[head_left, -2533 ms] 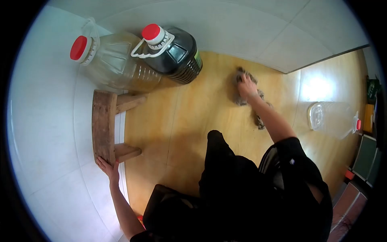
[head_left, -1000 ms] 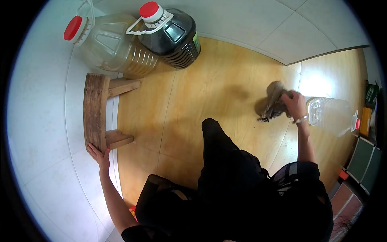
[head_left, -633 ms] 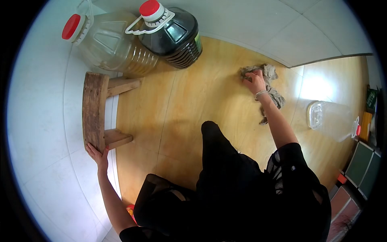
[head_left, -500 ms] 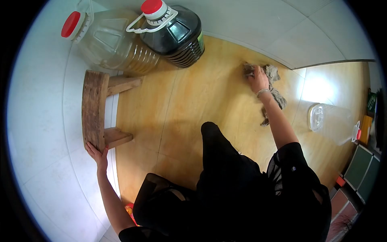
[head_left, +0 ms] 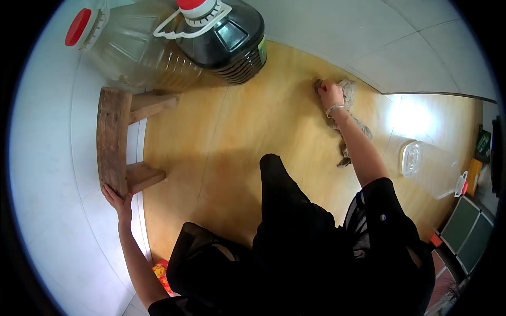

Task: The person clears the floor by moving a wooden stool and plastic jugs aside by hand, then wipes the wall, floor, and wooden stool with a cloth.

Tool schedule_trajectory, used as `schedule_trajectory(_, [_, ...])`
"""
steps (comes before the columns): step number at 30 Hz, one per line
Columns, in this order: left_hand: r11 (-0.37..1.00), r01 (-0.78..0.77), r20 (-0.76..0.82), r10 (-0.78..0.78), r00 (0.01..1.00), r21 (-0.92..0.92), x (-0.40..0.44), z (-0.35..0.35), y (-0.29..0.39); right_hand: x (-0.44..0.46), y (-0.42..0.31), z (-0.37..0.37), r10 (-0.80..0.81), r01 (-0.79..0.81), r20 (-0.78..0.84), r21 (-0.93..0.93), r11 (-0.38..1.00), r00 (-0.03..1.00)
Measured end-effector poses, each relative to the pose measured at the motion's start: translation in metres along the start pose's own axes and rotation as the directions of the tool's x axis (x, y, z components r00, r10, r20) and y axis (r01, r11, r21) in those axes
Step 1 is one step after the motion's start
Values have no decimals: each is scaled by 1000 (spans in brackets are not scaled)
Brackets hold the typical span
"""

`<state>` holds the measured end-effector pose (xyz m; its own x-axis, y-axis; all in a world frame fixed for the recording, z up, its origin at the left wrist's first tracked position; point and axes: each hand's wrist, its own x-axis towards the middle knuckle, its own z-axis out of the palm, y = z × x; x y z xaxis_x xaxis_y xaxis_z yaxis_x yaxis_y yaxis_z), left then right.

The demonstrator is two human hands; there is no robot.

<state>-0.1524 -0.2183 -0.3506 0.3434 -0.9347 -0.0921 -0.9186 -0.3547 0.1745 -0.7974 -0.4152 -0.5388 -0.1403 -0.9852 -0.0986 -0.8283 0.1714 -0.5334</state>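
A wooden stool (head_left: pixel 112 139) lies tipped on its side by the white wall, its legs pointing right. My left hand (head_left: pixel 119 203) grips the near end of its seat, fingers over the outer edge and thumb on the other side. Over on the right, my right hand (head_left: pixel 331 96), with a bracelet at the wrist, is closed on a crumpled grey-brown rag (head_left: pixel 349 94) on the floor. The rag trails toward me beneath the right forearm, which hides part of it. My right fingertips are mostly hidden in the cloth.
A large clear jug (head_left: pixel 124 47) with a red cap and a dark-filled jug (head_left: pixel 224 39) stand at the back left. On the right lies an empty-looking clear plastic bottle (head_left: pixel 432 164). A red packet (head_left: pixel 162 274) is beside my leg. A pale tiled wall (head_left: pixel 363 42) borders the yellowish floor (head_left: pixel 237 137).
The view has shifted a little, so the jugs and stool appear farther left. My right hand has bunched tighter on the rag and its wrist has turned slightly. The left hand stays on the stool.
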Motion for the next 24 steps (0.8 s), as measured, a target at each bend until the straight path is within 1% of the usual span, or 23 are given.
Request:
schedule_trajectory(4, [1000, 7, -31, -7, 999, -3, -1, 2, -4, -25, 1, 3, -15, 16, 25, -33, 999, 1000])
schedule_trajectory(6, [1000, 6, -20, -6, 1000, -2, -4, 1, -3, -58, -1, -2, -70, 80, 172, -51, 995, 983])
schedule_trajectory(7, [999, 35, -7, -35, 999, -7, -4, -1, -1, -55, 0, -2, -72, 82, 178, -52, 995, 981])
schedule_trajectory(9, [998, 60, 14, -60, 998, -5, -3, -1, -4, -34, 2, -1, -39, 48, 114, -80, 996, 993])
schedule_trajectory(10, [1000, -6, 10, 5, 1000, 23, -3, 0, -15, -15, 3, 1, -99, 100, 10, -73, 992, 995])
schedule_trajectory(11, [996, -74, -8, 75, 997, 46, 0, 2, -19, 5, 1, 0, -52, 59, 72, -101, 993, 996])
schedule_trajectory(12, [996, -81, -18, 82, 997, 48, 3, 2, -11, 21, -2, -1, -8, 24, 126, -124, 992, 992])
schedule_trajectory(13, [1000, -7, -13, 7, 1000, 29, 1, -1, -3, 17, -2, 0, -5, 20, 125, -119, 993, 992])
schedule_trajectory(14, [998, 66, -5, -66, 998, 5, -1, -2, 2, 9, -1, 1, 0, 25, 148, -164, 986, 989])
schedule_trajectory(15, [998, 62, -13, -62, 998, -4, 1, -1, 0, 7, -1, 0, -3, 38, 164, -210, 977, 987])
schedule_trajectory(16, [1000, 27, -29, -28, 999, -5, 1, 1, -4, -4, -1, 1, -14, 46, 151, -213, 976, 988])
schedule_trajectory(17, [1000, -3, -36, 3, 999, -2, -1, 4, -8, -31, -2, 1, -52, 106, 257, -202, 974, 965])
schedule_trajectory(18, [1000, 3, -31, -3, 1000, -4, -2, 4, -8, -48, -2, 0, -83, 159, 366, -184, 970, 927])
schedule_trajectory(19, [1000, 10, -16, -10, 1000, -9, -2, 2, -9, -47, -2, -2, -84, 162, 374, -184, 969, 924])
schedule_trajectory(21, [1000, 12, 4, -12, 1000, -5, -1, 0, -5, -37, -5, -12, -30, 94, 449, -121, 988, 893])
schedule_trajectory(22, [999, 34, 5, -34, 999, -22, -1, -1, -2, -29, -10, -16, -27, 44, 379, -34, 998, 925])
schedule_trajectory(24, [998, 50, -15, -51, 999, -50, 0, 1, 0, -8, -10, -10, 19, -19, 196, 1, 1000, 980])
